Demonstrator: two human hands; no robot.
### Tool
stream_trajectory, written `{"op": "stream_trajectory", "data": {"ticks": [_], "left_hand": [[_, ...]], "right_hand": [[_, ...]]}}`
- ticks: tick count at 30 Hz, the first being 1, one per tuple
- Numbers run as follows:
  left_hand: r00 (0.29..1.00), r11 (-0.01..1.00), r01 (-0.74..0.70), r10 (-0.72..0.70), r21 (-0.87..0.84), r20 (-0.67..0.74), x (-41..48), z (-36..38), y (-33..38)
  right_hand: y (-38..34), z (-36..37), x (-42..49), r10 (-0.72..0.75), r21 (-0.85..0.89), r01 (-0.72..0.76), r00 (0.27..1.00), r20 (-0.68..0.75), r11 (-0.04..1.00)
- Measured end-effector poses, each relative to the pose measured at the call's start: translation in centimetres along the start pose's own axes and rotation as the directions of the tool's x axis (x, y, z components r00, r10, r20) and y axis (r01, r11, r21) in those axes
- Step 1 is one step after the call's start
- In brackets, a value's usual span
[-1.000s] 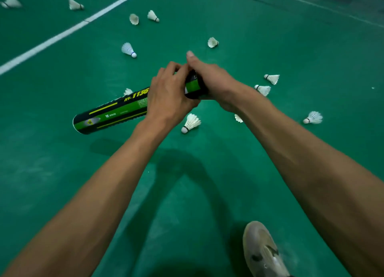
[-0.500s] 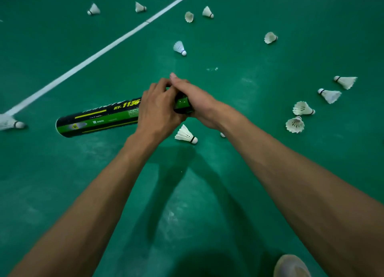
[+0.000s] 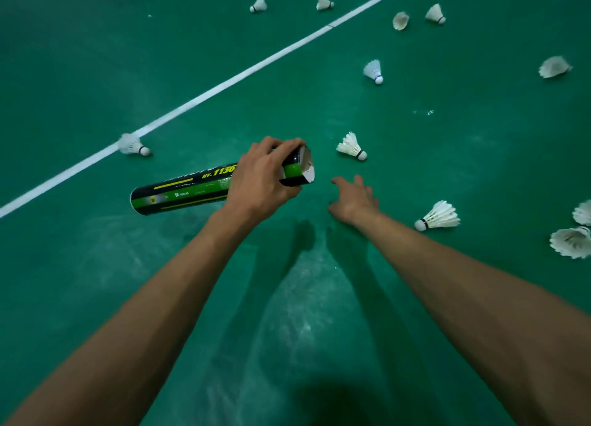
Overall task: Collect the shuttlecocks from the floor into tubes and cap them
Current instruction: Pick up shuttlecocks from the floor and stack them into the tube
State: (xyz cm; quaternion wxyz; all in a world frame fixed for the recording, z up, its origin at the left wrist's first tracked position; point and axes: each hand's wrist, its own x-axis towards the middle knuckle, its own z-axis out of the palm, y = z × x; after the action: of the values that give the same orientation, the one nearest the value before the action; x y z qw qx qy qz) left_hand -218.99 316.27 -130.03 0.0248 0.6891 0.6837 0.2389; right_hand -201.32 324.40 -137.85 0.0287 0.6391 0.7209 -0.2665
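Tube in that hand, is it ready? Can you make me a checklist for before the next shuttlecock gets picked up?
1. Tube held firmly: the left hand grips the tube near its open end. Ok.
2. Tube mouth uncapped: it is open and white feathers show inside. Ok.
3. Room left in the tube: cannot tell.
4. Picking hand free: the right hand holds nothing, fingers spread. Ok.
5. Shuttlecock close by: the nearest shuttlecock lies just beyond the right hand, untouched. Ok.
6. Cap within reach: no cap in view. Cannot tell.
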Motion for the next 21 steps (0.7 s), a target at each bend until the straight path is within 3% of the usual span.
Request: {"op": "stream_trajectory", "data": {"ticks": [4,7,9,11,13,15,19,21], "left_hand": [[0.999,0.999,0.030,-0.030,-0.020,-0.013,-0.6,0.4,-0.5],[0.999,0.999,0.035,-0.035,-0.033,0.009,-0.5,0.6,-0.5],[0.999,0.998,0.046,-0.045,-0.032,0.007,0.1,0.6,-0.5],[0.999,0.999,0.047,-0.047,-0.013,0.009,0.7,0.6,-0.3],[0.999,0.999,0.047,-0.047,0.022,0.010,1.3,0.7,0.0],[0.997,0.996,0.074,-0.075,0.049,0.012,1.9,0.7,0.2],[0.984,0.982,0.178,-0.178,0.063,-0.017,3.4,0.6,0.4],[0.981,0.979,0.196,-0.194,0.059,-0.028,3.9,0.5,1.0]], "right_hand": [[2.0,2.3,1.0,-0.041,-0.127,0.040,0.999,-0.005,0.991],[4.6,3.4,1.1,-0.122,-0.101,0.118,0.992,-0.038,0.988],[5.5,3.4,1.4,-0.115,-0.010,0.115,0.990,-0.083,0.993],[5.3,2.2,1.6,-0.009,0.256,0.055,0.984,-0.178,0.965],[4.4,0.0,1.9,0.139,0.586,0.044,0.955,-0.263,0.809],[3.3,-2.6,2.0,0.179,0.761,0.111,0.941,-0.288,0.639],[0.6,-6.7,0.8,-0.051,0.850,0.330,0.939,-0.340,0.411],[-0.8,-7.1,-0.1,-0.144,0.836,0.392,0.920,-0.365,0.384]]}}
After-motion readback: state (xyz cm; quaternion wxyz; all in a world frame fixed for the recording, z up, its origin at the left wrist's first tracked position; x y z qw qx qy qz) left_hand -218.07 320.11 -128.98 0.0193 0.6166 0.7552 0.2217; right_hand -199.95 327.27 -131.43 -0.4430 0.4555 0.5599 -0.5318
